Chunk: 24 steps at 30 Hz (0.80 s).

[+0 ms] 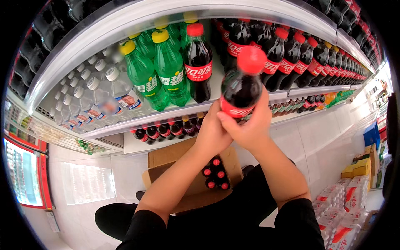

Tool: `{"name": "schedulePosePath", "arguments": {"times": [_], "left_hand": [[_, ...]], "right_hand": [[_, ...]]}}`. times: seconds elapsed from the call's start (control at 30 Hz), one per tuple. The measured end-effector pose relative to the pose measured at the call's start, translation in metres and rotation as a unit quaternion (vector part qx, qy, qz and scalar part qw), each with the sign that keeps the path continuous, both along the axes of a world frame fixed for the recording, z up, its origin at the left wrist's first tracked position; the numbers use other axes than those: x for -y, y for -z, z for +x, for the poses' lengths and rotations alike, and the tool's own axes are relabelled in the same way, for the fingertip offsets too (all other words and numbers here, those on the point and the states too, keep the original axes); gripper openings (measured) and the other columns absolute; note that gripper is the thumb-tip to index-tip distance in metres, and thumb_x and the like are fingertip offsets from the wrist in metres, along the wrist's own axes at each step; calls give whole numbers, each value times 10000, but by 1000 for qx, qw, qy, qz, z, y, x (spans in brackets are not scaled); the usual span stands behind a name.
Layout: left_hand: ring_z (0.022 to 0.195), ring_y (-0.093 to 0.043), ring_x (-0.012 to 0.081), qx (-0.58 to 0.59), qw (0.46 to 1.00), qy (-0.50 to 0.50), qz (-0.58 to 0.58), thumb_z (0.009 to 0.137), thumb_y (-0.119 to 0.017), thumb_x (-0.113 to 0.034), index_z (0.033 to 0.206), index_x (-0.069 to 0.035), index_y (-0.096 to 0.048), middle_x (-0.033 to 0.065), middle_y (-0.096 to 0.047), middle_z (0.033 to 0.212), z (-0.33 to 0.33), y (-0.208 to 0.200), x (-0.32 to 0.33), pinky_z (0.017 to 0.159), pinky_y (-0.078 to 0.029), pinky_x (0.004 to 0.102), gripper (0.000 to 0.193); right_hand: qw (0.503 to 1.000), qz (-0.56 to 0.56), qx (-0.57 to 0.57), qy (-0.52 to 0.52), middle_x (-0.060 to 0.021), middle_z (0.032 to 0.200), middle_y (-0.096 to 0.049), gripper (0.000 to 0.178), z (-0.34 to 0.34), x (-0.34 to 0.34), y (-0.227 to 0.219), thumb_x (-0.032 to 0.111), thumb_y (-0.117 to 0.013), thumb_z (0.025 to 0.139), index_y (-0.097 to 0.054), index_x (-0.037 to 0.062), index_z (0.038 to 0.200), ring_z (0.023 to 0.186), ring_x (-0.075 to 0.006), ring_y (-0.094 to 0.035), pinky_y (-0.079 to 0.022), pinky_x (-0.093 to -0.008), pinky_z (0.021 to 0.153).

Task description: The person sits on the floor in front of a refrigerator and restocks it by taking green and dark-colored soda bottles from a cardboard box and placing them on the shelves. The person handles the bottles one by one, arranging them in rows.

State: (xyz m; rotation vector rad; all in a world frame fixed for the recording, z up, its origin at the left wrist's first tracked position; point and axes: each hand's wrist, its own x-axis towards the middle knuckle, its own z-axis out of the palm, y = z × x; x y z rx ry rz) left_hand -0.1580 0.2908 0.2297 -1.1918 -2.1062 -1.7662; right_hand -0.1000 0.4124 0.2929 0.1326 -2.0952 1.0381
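Observation:
A dark cola bottle (239, 89) with a red cap and red label is held up in front of the shelf, its cap tilted toward me. My right hand (252, 127) wraps round its right side, thumb across the front under the label. My left hand (213, 131) closes on the bottle's lower left, its fingers partly hidden behind it. On the shelf just beyond stands another red-capped cola bottle (198, 64), beside green soda bottles (171, 68) with yellow caps. Below my forearms, an open cardboard box (166, 157) holds several red-capped cola bottles (216, 173) at its right side.
Clear water bottles (93, 98) fill the shelf's left end; rows of cola bottles (287, 62) run along the right. A lower shelf carries small dark bottles (164, 131). Shrink-wrapped packs (343, 204) stand on the floor at right. A red-framed cooler (27, 171) is at far left.

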Motion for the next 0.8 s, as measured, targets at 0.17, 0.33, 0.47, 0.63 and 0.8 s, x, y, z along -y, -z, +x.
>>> {"name": "schedulePosePath", "arguments": {"times": [0.17,0.33,0.47,0.63,0.8], "left_hand": [[1129,-609,521,-39,999,-31,5,880,-762,-139,1369,61,-471,290,-622,1196,-31,-14,-35,924,-525,515,602],[1162,-581,495,-151,981,-108,-63,854,-730,-95,1359,61,-500,290,-602,1246,-52,-22,-55,1002,-485,525,576],[1281,-476,527,-124,987,-96,-21,858,-709,-78,1374,38,-521,266,-517,1414,-62,-6,-70,1086,-420,551,561],[1395,-342,546,-176,971,-121,-104,870,-724,-121,1437,-20,-514,249,-460,1489,-61,-5,-75,1135,-361,615,613],[1425,-291,563,-178,971,-120,-109,888,-719,-132,1451,-65,-524,248,-440,1506,-57,-1,-80,1148,-335,645,600]], "right_hand": [[993,-92,64,26,-207,1179,-720,764,-7,-19,-14,236,-915,761,-511,-18,1358,1111,-362,-727,-566,-427,947],[989,-119,55,69,-222,1186,-721,774,-32,-37,4,247,-932,747,-514,-22,1340,1124,-375,-724,-571,-425,935],[992,-52,36,112,-239,1186,-712,853,-41,-42,2,318,-912,770,-475,-20,1420,1102,-424,-710,-563,-453,927],[979,-4,88,186,-219,1139,-723,886,-45,-43,5,450,-891,762,-487,2,1411,1013,-432,-722,-576,-483,840],[971,31,86,219,-204,1059,-749,762,-49,-46,4,396,-931,742,-560,11,1285,898,-392,-752,-597,-431,775]]}}
